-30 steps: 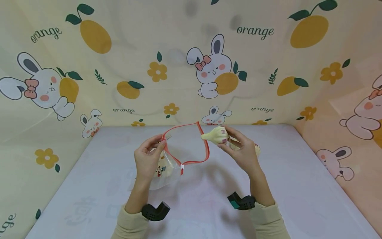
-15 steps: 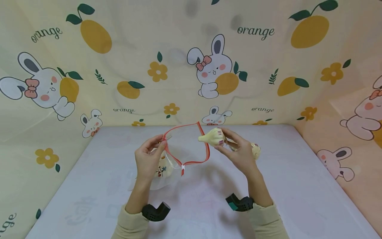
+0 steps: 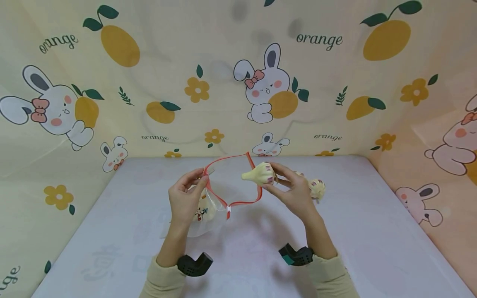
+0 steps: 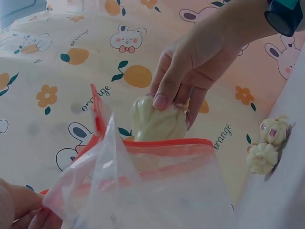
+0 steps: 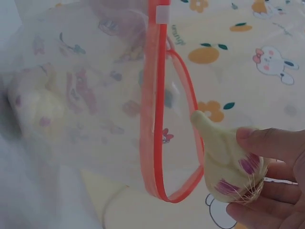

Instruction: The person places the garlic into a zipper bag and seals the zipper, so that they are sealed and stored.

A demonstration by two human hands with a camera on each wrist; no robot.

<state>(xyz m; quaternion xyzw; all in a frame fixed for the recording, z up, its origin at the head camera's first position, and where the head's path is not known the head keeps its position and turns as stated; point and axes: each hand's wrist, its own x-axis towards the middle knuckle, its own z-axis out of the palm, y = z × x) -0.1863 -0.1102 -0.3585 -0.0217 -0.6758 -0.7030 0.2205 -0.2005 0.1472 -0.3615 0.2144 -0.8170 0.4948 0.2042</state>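
Observation:
My left hand (image 3: 185, 198) pinches the red rim of a clear zip bag (image 5: 109, 143), whose mouth gapes wide toward the right. A white slider (image 5: 162, 14) sits on that red zip. Inside the bag, blurred through the plastic, lies something pale with purple spots, like another garlic bulb (image 5: 47, 112). My right hand (image 3: 292, 192) holds a garlic bulb (image 3: 262, 173) by its root end between thumb and fingers. The bulb's stem points left, at the bag's opening. In the left wrist view the bulb (image 4: 159, 119) shows just above the red rim.
Two more garlic bulbs (image 4: 274, 131) (image 4: 262, 158) rest together on the white table (image 3: 372, 231), to the right behind my right hand. A cream curtain (image 3: 223, 41) printed with rabbits and oranges stands around the table's back and sides.
My right hand has moved left with the garlic bulb, bringing its stem across the bag's right rim. The bulbs behind that hand show more now. My left hand and the bag stay nearly still.

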